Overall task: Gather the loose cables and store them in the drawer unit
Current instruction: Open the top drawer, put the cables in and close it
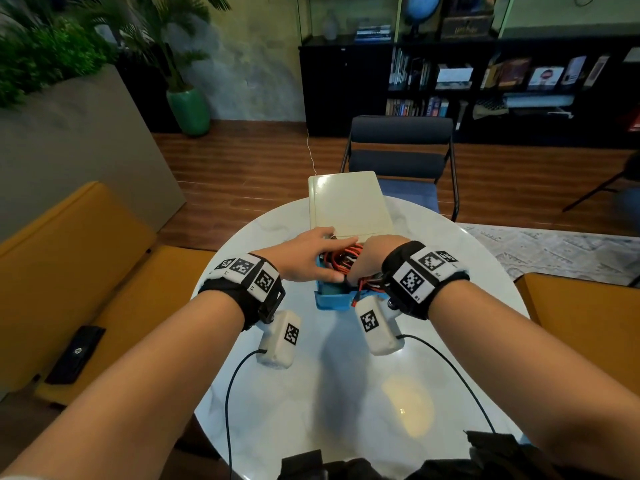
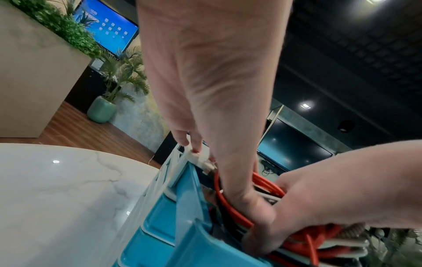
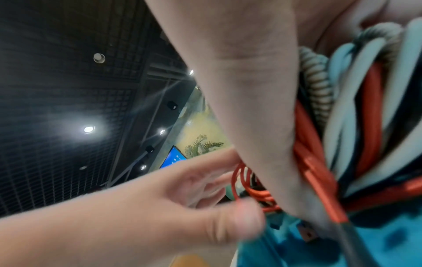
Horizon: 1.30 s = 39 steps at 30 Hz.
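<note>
Tangled orange, white and black cables (image 1: pixel 341 259) fill your curled right hand (image 1: pixel 372 258) over the blue drawer (image 1: pixel 330 301); your left hand (image 1: pixel 304 256) lies flat on them, on the round white marble desk (image 1: pixel 311 375) near a dark bookshelf (image 1: pixel 485 84).

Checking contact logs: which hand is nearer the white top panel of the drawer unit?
Left. The left hand has fingertips at the white top panel; the right hand sits lower, gripping the cables.
</note>
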Each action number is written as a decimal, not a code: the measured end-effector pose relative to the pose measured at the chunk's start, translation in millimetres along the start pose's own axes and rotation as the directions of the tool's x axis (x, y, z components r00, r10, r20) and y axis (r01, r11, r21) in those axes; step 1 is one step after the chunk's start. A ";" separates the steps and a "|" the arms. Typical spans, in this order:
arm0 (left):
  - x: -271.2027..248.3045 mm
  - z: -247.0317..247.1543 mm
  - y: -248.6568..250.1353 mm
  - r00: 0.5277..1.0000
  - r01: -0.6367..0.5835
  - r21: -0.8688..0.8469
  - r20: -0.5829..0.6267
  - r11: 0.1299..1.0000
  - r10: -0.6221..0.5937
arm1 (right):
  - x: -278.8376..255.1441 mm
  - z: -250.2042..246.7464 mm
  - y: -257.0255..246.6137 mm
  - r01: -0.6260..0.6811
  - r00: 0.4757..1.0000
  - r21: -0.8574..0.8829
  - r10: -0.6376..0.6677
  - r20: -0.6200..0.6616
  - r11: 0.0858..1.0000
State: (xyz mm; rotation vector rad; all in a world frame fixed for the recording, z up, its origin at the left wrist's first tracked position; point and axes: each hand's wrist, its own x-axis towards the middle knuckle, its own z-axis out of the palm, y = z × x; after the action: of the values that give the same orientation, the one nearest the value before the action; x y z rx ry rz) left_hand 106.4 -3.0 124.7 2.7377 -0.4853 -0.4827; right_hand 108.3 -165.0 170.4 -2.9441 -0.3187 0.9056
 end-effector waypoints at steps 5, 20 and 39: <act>4.5 9.6 3.0 0.990 0.053 -0.008 -0.132 0.999 -0.054 | 2.1 9.9 -0.4 -0.035 0.995 -0.006 0.034 -0.090 0.999; 4.3 22.4 17.3 0.885 0.146 -0.246 -0.400 0.958 -0.238 | 9.1 -2.4 3.7 -0.035 0.999 -0.144 0.040 0.032 0.989; 20.7 22.5 22.2 0.833 0.210 -0.032 -0.518 0.977 -0.196 | 6.5 87.8 31.8 0.407 0.704 -0.008 -0.319 -0.635 0.913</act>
State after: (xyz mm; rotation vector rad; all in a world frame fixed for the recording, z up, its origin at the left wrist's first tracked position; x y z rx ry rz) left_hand 110.2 -36.2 107.1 2.7944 -0.0580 0.2311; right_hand 70.2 -196.3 90.9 -2.6902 -0.7229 -0.1209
